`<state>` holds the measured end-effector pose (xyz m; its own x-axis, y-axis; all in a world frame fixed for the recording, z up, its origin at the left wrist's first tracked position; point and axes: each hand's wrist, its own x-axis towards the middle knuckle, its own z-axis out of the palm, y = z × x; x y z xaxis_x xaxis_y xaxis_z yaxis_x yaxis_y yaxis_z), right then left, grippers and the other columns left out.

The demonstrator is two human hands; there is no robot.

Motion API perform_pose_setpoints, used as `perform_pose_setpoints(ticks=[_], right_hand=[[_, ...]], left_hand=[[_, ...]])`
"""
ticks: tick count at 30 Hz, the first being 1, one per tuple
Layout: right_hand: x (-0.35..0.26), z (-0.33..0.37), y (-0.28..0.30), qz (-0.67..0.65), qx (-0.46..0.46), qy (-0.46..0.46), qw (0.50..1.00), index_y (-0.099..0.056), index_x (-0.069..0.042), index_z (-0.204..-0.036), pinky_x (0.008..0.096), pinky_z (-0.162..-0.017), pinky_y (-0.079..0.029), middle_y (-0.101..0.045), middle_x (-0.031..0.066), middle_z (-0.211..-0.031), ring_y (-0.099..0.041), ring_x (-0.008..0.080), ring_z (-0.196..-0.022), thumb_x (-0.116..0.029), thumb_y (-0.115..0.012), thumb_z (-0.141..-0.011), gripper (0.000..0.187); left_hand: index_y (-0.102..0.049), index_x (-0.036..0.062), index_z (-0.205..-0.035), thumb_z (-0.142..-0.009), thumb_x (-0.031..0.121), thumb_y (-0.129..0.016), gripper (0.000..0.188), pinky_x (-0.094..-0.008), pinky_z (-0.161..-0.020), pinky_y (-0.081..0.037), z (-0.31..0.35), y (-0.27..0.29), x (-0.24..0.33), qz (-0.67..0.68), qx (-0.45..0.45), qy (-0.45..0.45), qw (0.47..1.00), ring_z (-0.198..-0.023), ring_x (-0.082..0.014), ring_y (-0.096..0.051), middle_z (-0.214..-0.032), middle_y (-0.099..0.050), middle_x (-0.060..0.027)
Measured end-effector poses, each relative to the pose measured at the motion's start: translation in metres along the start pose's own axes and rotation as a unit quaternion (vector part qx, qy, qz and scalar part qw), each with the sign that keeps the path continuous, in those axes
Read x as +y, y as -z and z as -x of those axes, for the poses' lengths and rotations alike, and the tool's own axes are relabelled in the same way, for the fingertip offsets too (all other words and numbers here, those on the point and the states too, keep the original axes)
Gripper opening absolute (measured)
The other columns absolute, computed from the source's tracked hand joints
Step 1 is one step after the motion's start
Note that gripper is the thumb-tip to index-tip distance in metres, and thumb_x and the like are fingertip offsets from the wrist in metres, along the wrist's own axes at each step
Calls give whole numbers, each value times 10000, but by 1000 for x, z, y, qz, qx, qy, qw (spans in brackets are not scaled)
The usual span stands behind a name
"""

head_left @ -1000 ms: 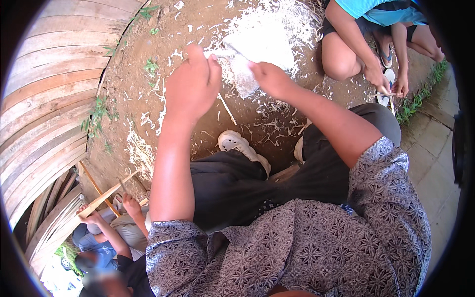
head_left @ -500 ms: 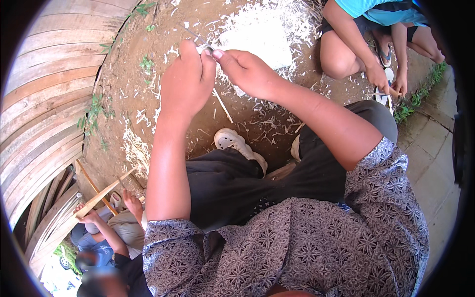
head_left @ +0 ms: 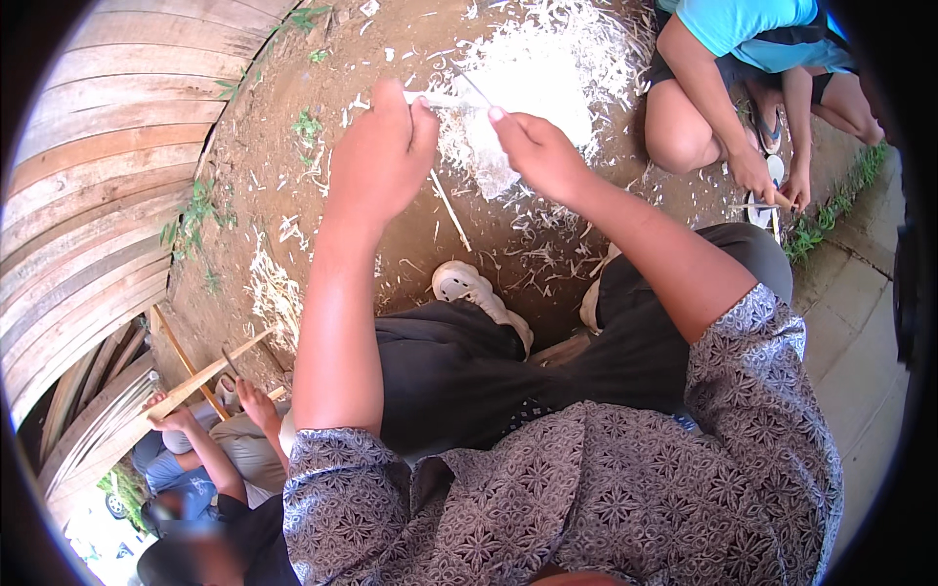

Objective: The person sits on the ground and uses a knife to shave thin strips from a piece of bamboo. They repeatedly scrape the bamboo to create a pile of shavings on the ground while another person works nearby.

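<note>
My left hand [head_left: 379, 156] is closed on a thin pale strip [head_left: 437, 100], perhaps wood or bamboo, which juts out to the right past its thumb. To the right, my right hand [head_left: 539, 156] grips a knife, its handle hidden in the fingers. The narrow knife blade [head_left: 473, 86] points up and to the left, by the strip's far end; whether they touch I cannot tell. Below the hands a slim pale stick [head_left: 450, 210] slants over the brown ground. White shavings [head_left: 532, 73] lie heaped beyond my hands.
A person in a blue shirt [head_left: 747, 29] crouches at far right, working on a small piece. At lower left, another person holds a long wooden strip [head_left: 210, 381] and a blade. A plank wall [head_left: 117, 137] runs along the left. My pale clogs [head_left: 469, 288] rest below my hands.
My right hand has drawn away to the right from the left hand, taking the knife along. More of the pale strip now shows between the hands.
</note>
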<state>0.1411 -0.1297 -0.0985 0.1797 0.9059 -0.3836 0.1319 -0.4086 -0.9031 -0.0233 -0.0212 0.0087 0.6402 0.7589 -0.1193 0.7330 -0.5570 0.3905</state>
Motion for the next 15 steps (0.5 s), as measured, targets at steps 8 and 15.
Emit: perform_pose_setpoints(ticks=[8,15], right_hand=[[-47,-2,-6,-37,-62,45,996,-668,43,-953,378,-682,-482,-565,70,-652,-560,190,-653,-530,-423,-1076,635],[39,-3,10,29,-30,-140,989,-659,51,-931,391,-663,-515,-571,97,-655,-599,214,-607,-553,-392,-1070,675]], left_hand=[[-404,14,-1055,-1036,209,-511,223,-555,-648,-453,6,-7,7,3,-15,-21,1000,-721,-487,-631,-747,-616,-268],[-407,14,-1067,-1037,230,-509,241,-563,-658,-465,9,-7,19,5,-49,-34,998,-730,-489,-640,-755,-630,-274]])
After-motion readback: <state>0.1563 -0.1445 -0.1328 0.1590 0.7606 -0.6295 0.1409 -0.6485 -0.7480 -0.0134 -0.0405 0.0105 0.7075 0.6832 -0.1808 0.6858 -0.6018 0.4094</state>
